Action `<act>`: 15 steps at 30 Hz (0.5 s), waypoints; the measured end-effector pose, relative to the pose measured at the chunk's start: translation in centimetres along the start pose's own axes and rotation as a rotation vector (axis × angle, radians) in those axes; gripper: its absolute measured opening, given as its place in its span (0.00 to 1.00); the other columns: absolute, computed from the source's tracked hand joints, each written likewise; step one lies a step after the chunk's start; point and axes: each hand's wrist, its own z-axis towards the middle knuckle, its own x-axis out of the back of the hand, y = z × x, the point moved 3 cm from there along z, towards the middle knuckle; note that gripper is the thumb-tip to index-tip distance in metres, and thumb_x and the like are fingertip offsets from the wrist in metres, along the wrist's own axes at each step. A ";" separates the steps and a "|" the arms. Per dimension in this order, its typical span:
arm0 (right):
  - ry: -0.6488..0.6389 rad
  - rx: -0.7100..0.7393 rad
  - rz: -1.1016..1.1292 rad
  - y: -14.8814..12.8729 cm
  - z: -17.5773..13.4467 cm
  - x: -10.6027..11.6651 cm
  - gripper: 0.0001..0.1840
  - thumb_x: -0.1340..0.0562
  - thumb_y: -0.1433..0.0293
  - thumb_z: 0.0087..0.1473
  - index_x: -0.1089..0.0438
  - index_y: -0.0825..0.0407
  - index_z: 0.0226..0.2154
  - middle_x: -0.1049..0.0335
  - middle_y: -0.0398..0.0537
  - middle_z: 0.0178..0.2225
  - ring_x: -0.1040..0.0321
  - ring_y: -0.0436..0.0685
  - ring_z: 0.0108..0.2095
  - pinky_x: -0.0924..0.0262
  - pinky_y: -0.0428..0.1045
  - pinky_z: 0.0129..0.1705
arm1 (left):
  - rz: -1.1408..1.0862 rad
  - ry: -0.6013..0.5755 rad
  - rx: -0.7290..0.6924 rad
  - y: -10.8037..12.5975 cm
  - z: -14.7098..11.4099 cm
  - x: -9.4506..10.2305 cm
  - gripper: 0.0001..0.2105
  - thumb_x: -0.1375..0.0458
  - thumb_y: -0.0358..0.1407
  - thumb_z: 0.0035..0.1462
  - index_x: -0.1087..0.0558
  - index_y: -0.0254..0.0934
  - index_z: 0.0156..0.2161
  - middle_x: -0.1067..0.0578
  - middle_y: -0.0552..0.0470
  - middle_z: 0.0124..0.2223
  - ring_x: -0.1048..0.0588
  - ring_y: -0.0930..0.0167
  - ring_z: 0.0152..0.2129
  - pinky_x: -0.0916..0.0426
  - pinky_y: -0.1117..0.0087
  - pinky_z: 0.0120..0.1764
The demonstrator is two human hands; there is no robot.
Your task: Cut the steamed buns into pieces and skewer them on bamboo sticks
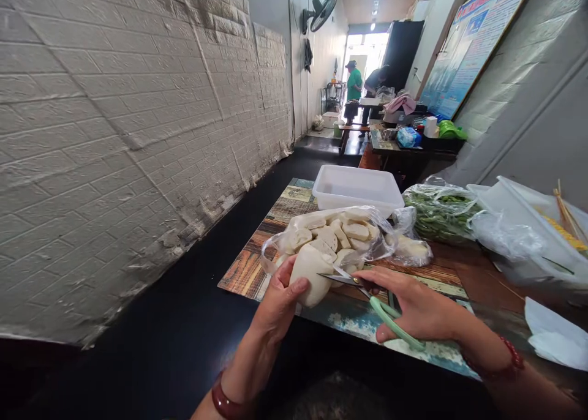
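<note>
Scissors (378, 308), handles partly hidden in the right hand (419, 303) gripping them, point inward at a pale piece (313, 274) clasped by the left hand (285, 288), thumb in front, other fingers largely hidden.

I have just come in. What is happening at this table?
The person's left hand holds a rounded pale piece, and the right hand holds green-handled scissors. The blades are at the piece; whether they are cutting, I cannot tell. More pale pieces lie in a clear plastic bag just beyond, with a white tub behind.
</note>
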 end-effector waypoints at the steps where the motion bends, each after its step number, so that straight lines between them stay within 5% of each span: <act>1: -0.010 0.021 0.002 0.1 0.2 0.2 0.50 0.24 0.51 0.38 0.34 0.53 0.60 0.29 0.58 0.53 0.32 0.69 0.52 0.37 0.58 0.56 | 0.017 -0.001 0.002 0.1 0.0 0.1 0.30 0.26 0.44 0.40 0.23 0.38 0.50 0.20 0.43 0.48 0.22 0.59 0.42 0.29 0.69 0.40; 11: 0.003 0.126 0.130 2.1 3.1 1.8 0.31 0.26 0.62 0.43 0.25 0.46 0.52 0.22 0.48 0.45 0.26 0.60 0.39 0.30 0.50 0.40 | 0.264 0.029 -0.070 2.3 1.1 -0.6 0.29 0.28 0.48 0.43 0.22 0.36 0.49 0.21 0.41 0.51 0.26 0.53 0.50 0.32 0.63 0.49; 15: -0.020 0.142 0.181 3.0 4.1 2.3 0.31 0.28 0.65 0.44 0.25 0.45 0.54 0.22 0.48 0.48 0.25 0.60 0.40 0.29 0.49 0.38 | 0.285 0.031 -0.090 2.8 1.7 -1.4 0.30 0.28 0.48 0.43 0.22 0.37 0.51 0.21 0.41 0.51 0.25 0.53 0.49 0.31 0.62 0.48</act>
